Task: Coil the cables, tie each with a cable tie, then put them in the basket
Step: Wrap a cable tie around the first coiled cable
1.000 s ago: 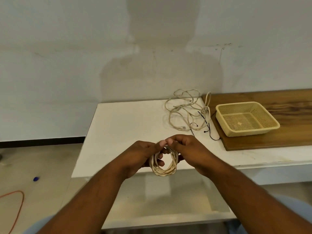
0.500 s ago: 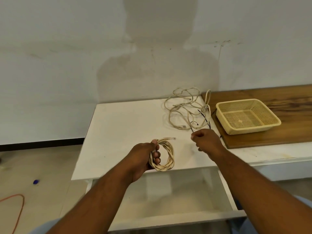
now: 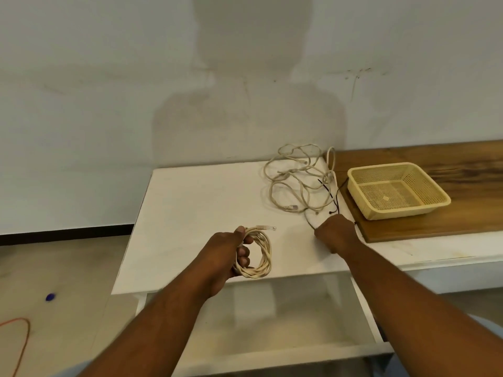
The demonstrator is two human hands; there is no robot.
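Observation:
My left hand (image 3: 224,255) grips a coiled beige cable (image 3: 262,257) just above the front of the white table (image 3: 201,202); its plug sticks out at the top. My right hand (image 3: 337,233) is curled on the table to the right, pinching a thin black cable tie (image 3: 310,223) whose end shows at the hand's left side. Behind it lies a loose tangle of beige cable (image 3: 295,180) with more black cable ties (image 3: 330,195) at its right edge. The empty yellow mesh basket (image 3: 353,174) stands on a wooden board (image 3: 462,161) at the right.
An open white drawer (image 3: 272,330) juts out under the table's front edge, below my forearms. An orange cord (image 3: 23,338) and a small blue object (image 3: 50,297) lie on the floor at the left. A wall rises right behind the table.
My right hand let go of the coil and moved right and back to the black ties, closing on one. My left hand kept hold of the coil, almost in place.

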